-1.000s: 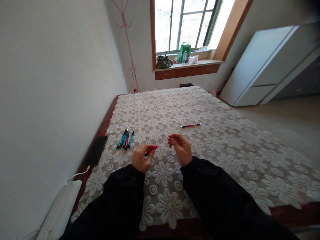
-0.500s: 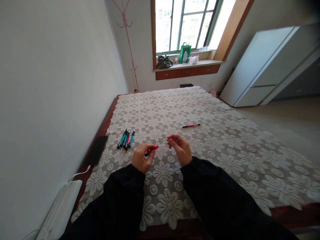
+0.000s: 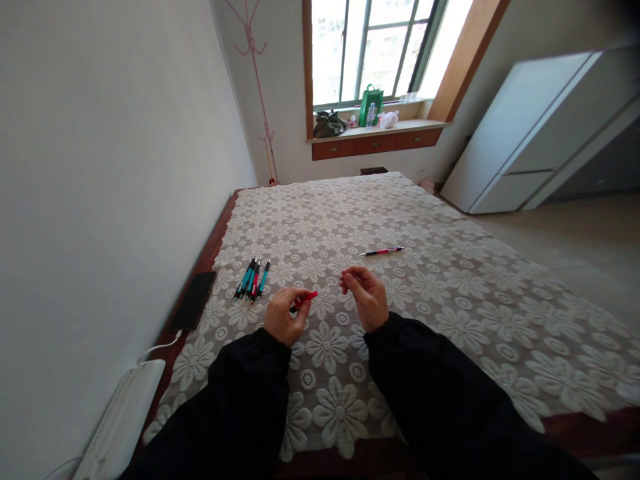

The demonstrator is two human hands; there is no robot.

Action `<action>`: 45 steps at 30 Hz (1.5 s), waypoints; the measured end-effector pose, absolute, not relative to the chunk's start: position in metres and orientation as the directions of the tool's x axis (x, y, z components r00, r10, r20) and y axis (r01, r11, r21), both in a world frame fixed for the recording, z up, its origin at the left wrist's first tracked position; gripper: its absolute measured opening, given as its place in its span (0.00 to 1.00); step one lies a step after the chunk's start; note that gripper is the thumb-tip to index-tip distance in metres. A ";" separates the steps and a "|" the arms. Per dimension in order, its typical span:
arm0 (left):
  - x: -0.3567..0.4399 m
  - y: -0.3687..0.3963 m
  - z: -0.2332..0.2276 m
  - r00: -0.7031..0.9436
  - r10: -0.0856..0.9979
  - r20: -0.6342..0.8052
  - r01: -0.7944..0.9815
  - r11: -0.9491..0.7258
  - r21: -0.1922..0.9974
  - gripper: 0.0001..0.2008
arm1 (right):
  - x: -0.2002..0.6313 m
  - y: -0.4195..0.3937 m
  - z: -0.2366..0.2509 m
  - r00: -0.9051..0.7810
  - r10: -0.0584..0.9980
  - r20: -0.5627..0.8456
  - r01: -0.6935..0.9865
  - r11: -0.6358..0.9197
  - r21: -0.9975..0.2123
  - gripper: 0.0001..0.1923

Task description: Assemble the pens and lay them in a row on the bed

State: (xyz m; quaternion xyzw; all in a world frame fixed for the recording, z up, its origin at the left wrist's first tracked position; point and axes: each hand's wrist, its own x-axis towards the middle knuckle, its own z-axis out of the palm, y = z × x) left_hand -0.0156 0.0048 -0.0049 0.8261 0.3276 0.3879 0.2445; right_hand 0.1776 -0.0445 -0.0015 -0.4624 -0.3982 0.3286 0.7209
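The room is lit brightly by daylight from the window (image 3: 373, 50), which is overexposed. Edges are bent by wide-angle distortion; shadows are soft.

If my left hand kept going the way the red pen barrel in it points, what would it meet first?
Most likely the right hand. The left hand aims its red pen barrel up and right at those fingertips, with a thin pale refill seemingly bridging the gap; depth is unclear.
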 end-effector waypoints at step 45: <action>-0.014 0.002 -0.006 0.515 0.708 0.484 0.322 -0.683 0.656 0.07 | 0.163 -0.048 -0.009 0.250 0.947 0.203 0.007 0.208 -0.978 0.14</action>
